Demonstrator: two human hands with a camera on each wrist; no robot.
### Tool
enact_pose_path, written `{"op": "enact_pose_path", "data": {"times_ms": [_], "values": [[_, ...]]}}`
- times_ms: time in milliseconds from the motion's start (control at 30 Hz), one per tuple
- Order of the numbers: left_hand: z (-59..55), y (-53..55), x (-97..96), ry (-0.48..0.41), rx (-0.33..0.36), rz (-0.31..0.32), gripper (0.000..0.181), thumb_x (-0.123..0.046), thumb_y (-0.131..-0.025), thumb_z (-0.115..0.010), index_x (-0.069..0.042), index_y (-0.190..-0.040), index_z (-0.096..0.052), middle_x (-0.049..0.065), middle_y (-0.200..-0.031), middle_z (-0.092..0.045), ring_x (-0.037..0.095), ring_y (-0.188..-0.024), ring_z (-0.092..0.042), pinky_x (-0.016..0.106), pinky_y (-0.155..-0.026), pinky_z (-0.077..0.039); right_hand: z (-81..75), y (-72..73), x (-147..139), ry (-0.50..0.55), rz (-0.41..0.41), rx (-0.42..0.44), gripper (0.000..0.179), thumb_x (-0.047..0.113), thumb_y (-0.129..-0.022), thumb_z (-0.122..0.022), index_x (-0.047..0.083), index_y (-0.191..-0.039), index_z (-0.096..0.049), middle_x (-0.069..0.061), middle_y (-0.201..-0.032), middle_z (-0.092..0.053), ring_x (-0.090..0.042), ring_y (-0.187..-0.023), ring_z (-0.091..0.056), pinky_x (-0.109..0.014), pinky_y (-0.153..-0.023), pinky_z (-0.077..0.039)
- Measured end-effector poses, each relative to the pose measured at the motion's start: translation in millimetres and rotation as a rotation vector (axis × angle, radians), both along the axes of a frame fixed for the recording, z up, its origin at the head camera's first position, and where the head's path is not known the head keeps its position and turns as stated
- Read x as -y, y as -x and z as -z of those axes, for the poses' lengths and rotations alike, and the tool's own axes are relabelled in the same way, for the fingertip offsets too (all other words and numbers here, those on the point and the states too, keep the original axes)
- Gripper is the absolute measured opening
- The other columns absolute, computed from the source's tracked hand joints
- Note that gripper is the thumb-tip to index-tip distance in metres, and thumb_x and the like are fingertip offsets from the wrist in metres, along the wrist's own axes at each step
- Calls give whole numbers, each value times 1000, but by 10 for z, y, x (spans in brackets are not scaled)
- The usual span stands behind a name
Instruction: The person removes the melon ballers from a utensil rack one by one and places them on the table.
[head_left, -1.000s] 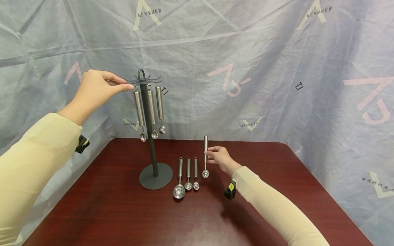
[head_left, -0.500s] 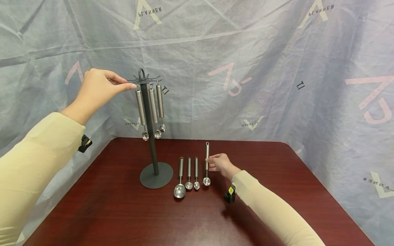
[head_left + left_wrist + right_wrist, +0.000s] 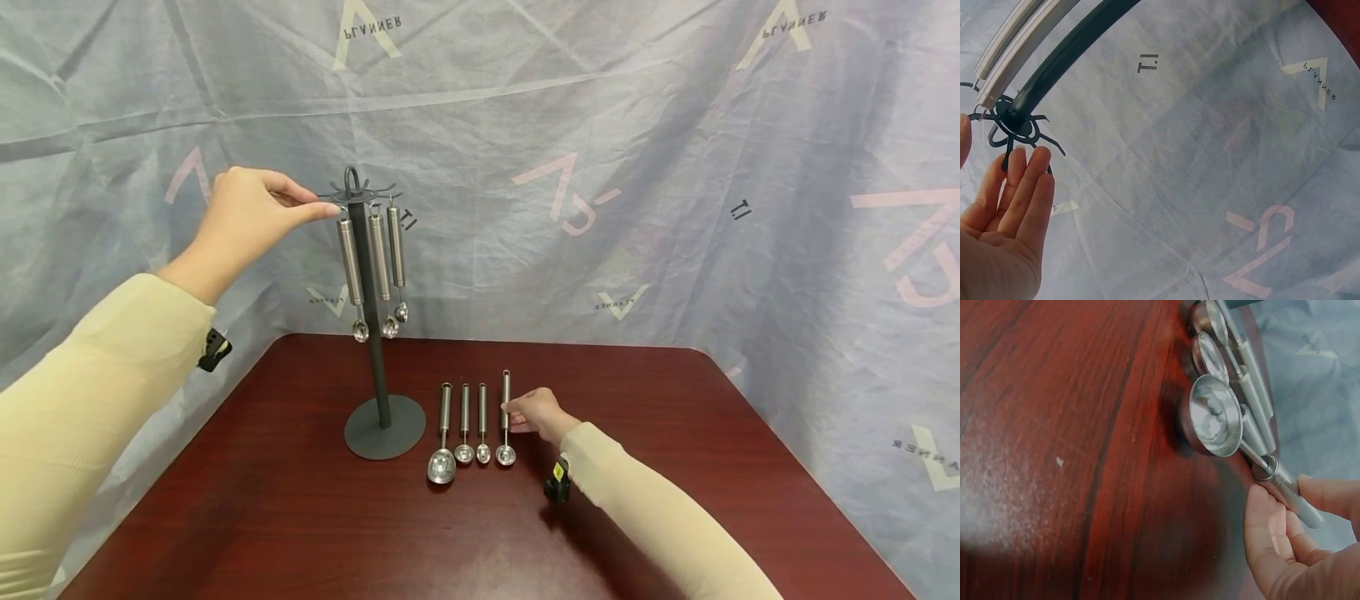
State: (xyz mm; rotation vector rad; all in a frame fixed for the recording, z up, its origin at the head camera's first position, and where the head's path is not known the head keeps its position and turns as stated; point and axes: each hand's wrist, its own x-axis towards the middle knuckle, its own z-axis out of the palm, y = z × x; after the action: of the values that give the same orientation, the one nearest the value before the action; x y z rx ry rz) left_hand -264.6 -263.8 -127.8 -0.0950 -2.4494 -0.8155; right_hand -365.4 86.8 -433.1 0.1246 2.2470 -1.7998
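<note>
My left hand [image 3: 251, 217] pinches a hook at the top of a dark grey utensil rack [image 3: 378, 367]; in the left wrist view its fingers [image 3: 1029, 194] are around that hook. Several steel measuring spoons [image 3: 350, 262] hang from the rack, bowls down. In my right hand [image 3: 538, 412] a steel measuring spoon [image 3: 506, 454] is pinched by its handle, low at the table. The right wrist view shows its round bowl [image 3: 1215, 415] close above the wood; I cannot tell whether it touches. Left of it lie a large spoon [image 3: 442, 465] and two smaller spoons [image 3: 464, 452], side by side.
The dark red wooden table [image 3: 300, 517] carries the rack's round base [image 3: 363, 433] left of the spoons. A grey printed cloth [image 3: 480, 167] hangs behind the table and along its sides.
My right hand has lowered the measuring spoon toward the table, into line with the other spoons. The left hand keeps its pinch at the rack; the view has shifted slightly.
</note>
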Motion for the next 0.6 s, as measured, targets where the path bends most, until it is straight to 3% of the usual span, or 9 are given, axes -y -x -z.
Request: {"op": "enact_pose_path", "data": {"times_ms": [233,600], "values": [[3,1,-8,4,-5,9,59,-63,-70,-76,-14,-102,-77,-24,-69,-68,-5,-75,-55,26,-73,-41,73,27,17,-4,14,24,28,2,-88,-68,-14,-109,-59,-9,-83,-61,-13,-65,-60,-39,-76,-59],[16,21,23,2,-15,17,57,-63,-70,-77,-14,-102,-77,-25,-70,-67,-6,-74,-56,25,-72,-42,111,63,87,-64,51,19,29,1,-84,-72,-11,-105,-56,-10,-79,-59,-15,-63,-61,-35,-66,-60]]}}
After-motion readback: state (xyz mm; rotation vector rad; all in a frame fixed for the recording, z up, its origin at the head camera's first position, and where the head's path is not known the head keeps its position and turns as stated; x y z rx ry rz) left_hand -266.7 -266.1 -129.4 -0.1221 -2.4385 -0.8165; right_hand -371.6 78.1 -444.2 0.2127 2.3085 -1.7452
